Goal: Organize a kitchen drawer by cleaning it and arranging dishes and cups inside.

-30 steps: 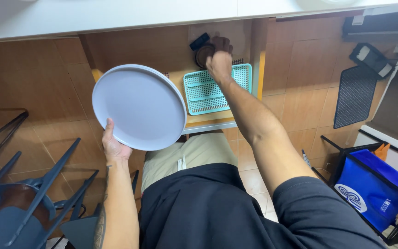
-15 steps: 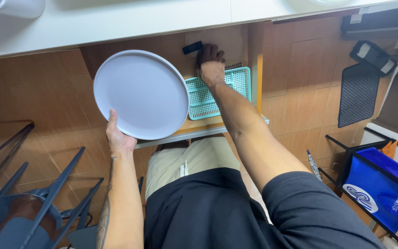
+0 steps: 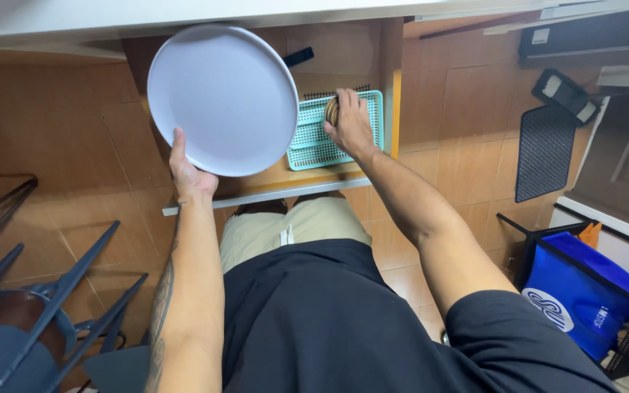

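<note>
My left hand [image 3: 191, 173] grips the lower rim of a large round pale-lilac plate [image 3: 221, 98] and holds it up in front of an open wooden drawer [image 3: 307, 183]. Inside the drawer lies a teal perforated plastic basket [image 3: 314, 142]. My right hand [image 3: 349, 124] reaches into that basket, its fingers closed around a small stack of round brownish discs [image 3: 331, 110]. A black handle [image 3: 298, 57] pokes out behind the plate at the back of the drawer.
A white countertop edge [image 3: 183, 14] runs along the top. Blue chair legs [image 3: 52, 306] stand at the lower left on the brown tiled floor. A blue bag in a black wire frame [image 3: 584, 291] sits at the right, with a black mesh panel [image 3: 544, 149] and a black device [image 3: 566, 94] above.
My right hand drew back from the black object at the drawer's rear and closed on the brownish discs in the basket. The plate rose higher and to the right.
</note>
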